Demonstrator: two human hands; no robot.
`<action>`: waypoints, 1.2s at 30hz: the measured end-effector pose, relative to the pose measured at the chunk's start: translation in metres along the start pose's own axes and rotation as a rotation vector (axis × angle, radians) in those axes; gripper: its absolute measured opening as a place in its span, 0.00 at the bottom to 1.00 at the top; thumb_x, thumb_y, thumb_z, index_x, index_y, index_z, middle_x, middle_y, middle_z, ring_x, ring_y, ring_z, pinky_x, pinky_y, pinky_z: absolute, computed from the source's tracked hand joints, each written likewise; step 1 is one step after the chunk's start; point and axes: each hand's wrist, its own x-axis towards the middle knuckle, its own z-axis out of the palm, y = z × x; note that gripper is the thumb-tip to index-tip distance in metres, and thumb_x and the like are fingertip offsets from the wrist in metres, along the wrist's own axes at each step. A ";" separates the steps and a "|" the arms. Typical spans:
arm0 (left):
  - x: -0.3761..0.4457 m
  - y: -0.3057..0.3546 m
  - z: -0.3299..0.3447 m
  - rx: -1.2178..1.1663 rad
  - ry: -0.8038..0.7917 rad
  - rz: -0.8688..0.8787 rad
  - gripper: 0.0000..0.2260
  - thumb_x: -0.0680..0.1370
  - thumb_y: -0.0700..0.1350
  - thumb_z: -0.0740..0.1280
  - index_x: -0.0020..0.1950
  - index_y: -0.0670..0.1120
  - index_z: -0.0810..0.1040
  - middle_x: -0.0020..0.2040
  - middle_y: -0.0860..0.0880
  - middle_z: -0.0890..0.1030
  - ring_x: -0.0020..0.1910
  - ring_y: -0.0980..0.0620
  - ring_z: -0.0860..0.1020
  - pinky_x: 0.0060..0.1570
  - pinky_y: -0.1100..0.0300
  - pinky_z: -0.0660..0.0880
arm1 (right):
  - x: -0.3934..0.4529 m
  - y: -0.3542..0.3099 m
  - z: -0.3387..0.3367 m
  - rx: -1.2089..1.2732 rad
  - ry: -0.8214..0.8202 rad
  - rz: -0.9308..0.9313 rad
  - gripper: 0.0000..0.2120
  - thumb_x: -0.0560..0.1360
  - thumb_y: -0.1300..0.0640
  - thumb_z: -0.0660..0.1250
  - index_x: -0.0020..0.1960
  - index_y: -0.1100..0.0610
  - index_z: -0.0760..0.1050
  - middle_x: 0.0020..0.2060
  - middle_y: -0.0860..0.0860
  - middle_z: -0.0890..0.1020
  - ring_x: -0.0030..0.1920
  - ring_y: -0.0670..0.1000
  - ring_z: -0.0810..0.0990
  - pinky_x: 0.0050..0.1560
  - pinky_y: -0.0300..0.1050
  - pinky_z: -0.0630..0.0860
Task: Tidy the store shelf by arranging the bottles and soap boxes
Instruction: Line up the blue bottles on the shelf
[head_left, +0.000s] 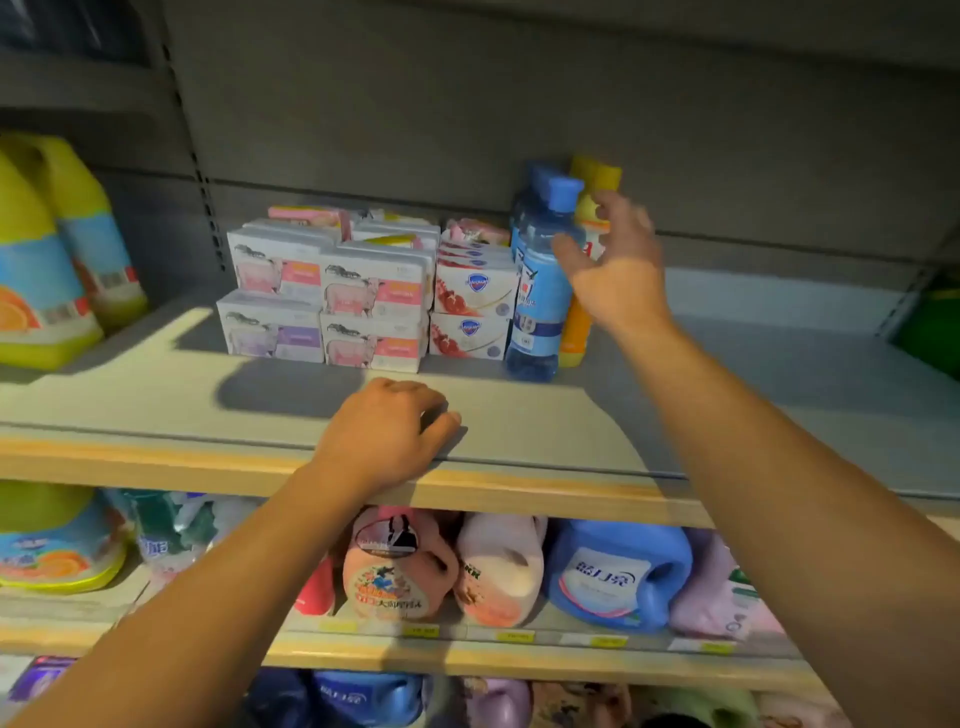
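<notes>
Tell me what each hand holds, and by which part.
Nothing is held. The left hand rests on the shelf edge; the right hand is open beside the blue bottle.

The right hand (615, 270) was motion-blurred, so whether its fingers touched the yellow bottle (589, 208) could not be told. It hid that bottle's middle, and the blue bottle (540, 291) covered its left side. The yellow jugs (47, 260) were cut off by the left edge.

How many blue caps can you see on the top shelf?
2: the front blue cap by the right hand, and another blue cap just behind it. More could be hidden.
</notes>
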 end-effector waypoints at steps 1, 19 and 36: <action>0.000 -0.002 0.002 0.000 0.016 0.007 0.28 0.74 0.66 0.48 0.52 0.51 0.81 0.52 0.52 0.83 0.54 0.46 0.76 0.50 0.49 0.76 | 0.011 0.000 0.003 -0.052 0.007 -0.020 0.26 0.74 0.50 0.68 0.70 0.56 0.71 0.63 0.57 0.74 0.62 0.58 0.74 0.61 0.47 0.70; 0.000 -0.003 0.001 -0.004 -0.061 -0.023 0.25 0.74 0.65 0.50 0.56 0.54 0.80 0.55 0.56 0.81 0.55 0.48 0.74 0.54 0.51 0.73 | -0.007 -0.017 -0.004 0.289 0.027 -0.041 0.13 0.75 0.58 0.67 0.58 0.49 0.72 0.42 0.50 0.82 0.40 0.50 0.78 0.45 0.46 0.76; -0.015 0.070 -0.045 -0.631 0.223 -0.083 0.25 0.69 0.55 0.75 0.63 0.56 0.72 0.49 0.59 0.82 0.43 0.65 0.79 0.39 0.70 0.74 | -0.039 -0.065 -0.030 1.090 -0.045 0.412 0.06 0.79 0.63 0.64 0.55 0.55 0.75 0.41 0.54 0.86 0.42 0.51 0.85 0.38 0.46 0.80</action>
